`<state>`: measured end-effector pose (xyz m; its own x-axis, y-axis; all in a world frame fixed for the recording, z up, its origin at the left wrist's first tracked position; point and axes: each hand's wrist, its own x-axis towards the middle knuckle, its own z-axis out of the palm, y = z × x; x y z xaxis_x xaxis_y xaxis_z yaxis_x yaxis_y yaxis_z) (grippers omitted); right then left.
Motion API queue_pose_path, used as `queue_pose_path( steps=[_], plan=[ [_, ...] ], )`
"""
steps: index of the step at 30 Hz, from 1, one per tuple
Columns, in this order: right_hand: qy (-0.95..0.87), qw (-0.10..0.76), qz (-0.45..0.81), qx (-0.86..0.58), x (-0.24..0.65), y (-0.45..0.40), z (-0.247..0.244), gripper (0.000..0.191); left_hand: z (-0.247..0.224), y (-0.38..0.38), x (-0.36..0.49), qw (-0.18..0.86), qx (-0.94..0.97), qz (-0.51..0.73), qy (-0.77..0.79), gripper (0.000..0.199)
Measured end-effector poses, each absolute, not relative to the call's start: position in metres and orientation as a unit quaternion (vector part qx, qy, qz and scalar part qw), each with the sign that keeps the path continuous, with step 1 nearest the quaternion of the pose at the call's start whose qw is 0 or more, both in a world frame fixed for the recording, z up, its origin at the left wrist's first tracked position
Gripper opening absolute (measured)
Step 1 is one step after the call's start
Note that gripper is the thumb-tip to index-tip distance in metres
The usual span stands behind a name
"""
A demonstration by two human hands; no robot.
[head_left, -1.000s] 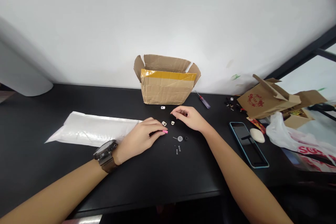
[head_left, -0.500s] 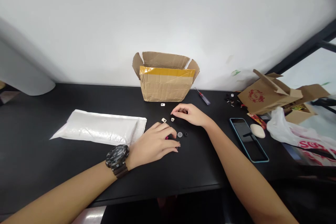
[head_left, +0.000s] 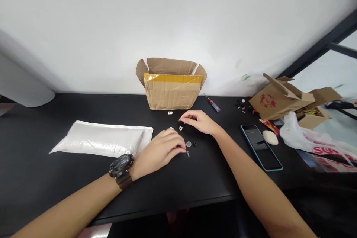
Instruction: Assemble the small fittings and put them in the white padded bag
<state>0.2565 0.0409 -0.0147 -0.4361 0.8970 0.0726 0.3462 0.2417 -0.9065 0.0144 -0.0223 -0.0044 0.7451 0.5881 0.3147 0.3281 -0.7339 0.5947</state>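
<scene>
My left hand (head_left: 158, 150) has its thumb and index finger pinched together at the upper end of a small metal spring (head_left: 188, 154). Just beyond those fingertips lie a round translucent disc (head_left: 189, 144) and a small black ring (head_left: 195, 143). My right hand (head_left: 199, 121) hovers low over the table with its fingers curled and closed; what they hold, if anything, is hidden. Under it sits a small cream-coloured part (head_left: 180, 128). Another cream part (head_left: 171, 128) shows only partly behind my left knuckles. A white oblong piece (head_left: 170, 112) lies farther back.
An open cardboard box (head_left: 173, 93) stands against the wall, with a screwdriver (head_left: 213, 103) to its right. A white padded package (head_left: 103, 139) lies at left. To the right are a phone (head_left: 261, 148), a white rounded object (head_left: 270, 137), a plastic bag (head_left: 292, 132) and another box (head_left: 279, 98).
My left fingers have gone from spread to pinched at the spring, covering a pink part seen before. My right hand keeps its curled pose. The whole view has shifted slightly.
</scene>
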Motion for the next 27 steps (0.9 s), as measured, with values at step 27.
queue_pose_path(
  steps=[27],
  plan=[
    [-0.737, 0.288, 0.412, -0.451, 0.225, 0.017, -0.001, 0.022, -0.006, 0.001, 0.003, 0.268, 0.775, 0.379, 0.428, 0.013]
  ],
)
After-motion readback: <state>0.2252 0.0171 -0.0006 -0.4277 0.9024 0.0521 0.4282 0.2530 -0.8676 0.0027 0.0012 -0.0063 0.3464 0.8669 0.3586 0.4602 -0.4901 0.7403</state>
